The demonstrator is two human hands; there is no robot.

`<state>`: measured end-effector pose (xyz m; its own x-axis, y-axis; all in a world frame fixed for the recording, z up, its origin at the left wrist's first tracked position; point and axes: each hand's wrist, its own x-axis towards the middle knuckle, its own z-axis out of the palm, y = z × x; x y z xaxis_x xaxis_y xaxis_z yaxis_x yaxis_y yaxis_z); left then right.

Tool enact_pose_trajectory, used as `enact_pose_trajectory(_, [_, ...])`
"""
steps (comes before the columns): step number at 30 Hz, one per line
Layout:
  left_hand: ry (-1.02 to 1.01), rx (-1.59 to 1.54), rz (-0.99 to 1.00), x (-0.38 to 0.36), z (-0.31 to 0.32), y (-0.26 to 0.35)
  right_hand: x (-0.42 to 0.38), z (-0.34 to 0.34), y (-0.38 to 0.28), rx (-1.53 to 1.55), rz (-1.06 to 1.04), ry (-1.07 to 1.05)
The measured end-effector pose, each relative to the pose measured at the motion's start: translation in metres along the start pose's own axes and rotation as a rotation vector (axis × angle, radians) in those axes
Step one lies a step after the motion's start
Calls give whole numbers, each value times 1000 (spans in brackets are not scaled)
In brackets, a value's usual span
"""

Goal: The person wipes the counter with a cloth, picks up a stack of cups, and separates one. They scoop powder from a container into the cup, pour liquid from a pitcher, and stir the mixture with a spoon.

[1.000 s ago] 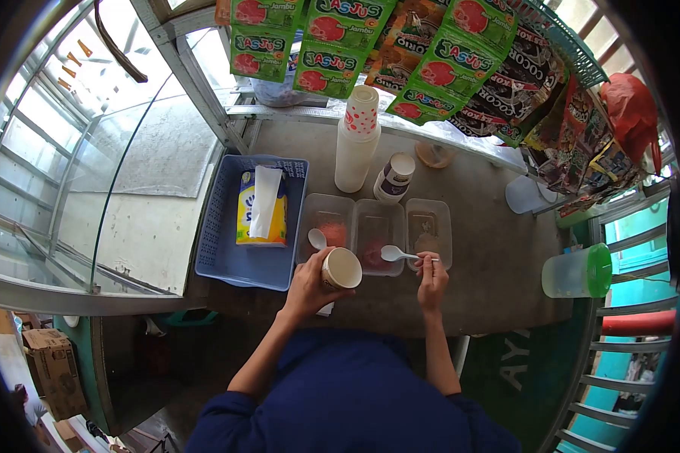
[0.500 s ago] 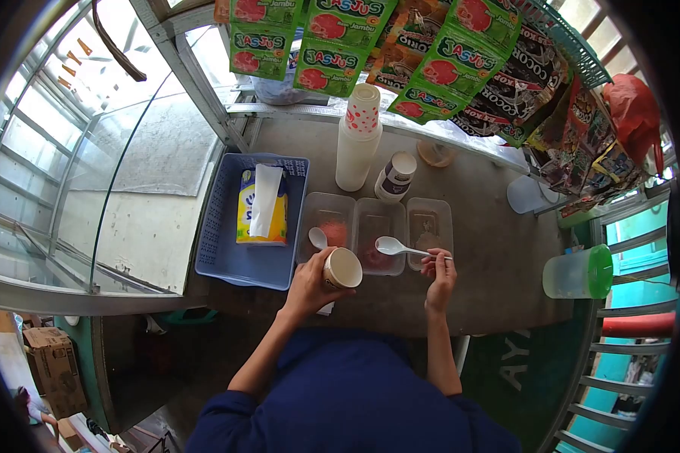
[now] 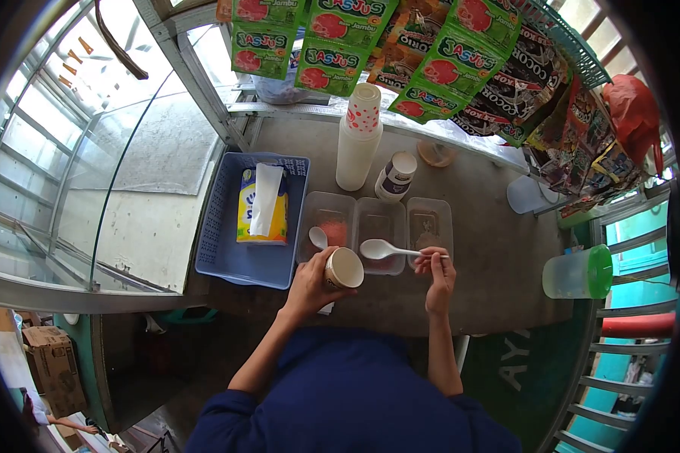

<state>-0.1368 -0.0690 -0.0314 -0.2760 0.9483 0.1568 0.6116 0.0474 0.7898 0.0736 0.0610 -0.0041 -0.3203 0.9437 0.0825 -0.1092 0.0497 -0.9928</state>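
Note:
My left hand (image 3: pixel 307 285) is wrapped round a paper cup (image 3: pixel 345 269), its mouth tilted towards me and to the right. Between the fingers of my right hand (image 3: pixel 437 278) is the handle of a white plastic spoon (image 3: pixel 381 249); its bowl hangs over the middle clear container (image 3: pixel 380 215), close to the cup. In the left clear container (image 3: pixel 328 204) lies pinkish-orange powder (image 3: pixel 333 231), and a second white spoon (image 3: pixel 318 238) rests there. The right clear container (image 3: pixel 438 211) holds a little brownish contents. What the middle one holds is partly hidden by the spoon.
Left of the containers stands a blue basket (image 3: pixel 227 264) with a tissue pack (image 3: pixel 279 215). Behind are a tall cup stack (image 3: pixel 355 155) and a shorter cup stack (image 3: pixel 397 177). A green-lidded jar (image 3: pixel 570 272) lies at right. Drink sachets (image 3: pixel 332 64) hang overhead.
The spoon in my right hand has moved slightly left, nearer the cup. My left hand and the cup have hardly moved. At the lower left, another person's arm has come further into view.

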Motion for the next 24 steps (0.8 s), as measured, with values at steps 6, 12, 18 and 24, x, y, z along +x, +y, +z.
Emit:
enact_pose_trajectory(6, [-6,21,-4,-1,-1,3,5,-17,36,-362,-37,104])
enact_pose_trajectory(12, [8,50,37,-2,1,0,0,-18,65,-292,19,132])
enact_pose_trajectory(18, [-12,68,-17,-2,1,1,0,-25,78,-123,82,193])
enact_pose_trajectory(24, [-21,92,-48,-4,3,-1,0,-26,53,-17,183,194])
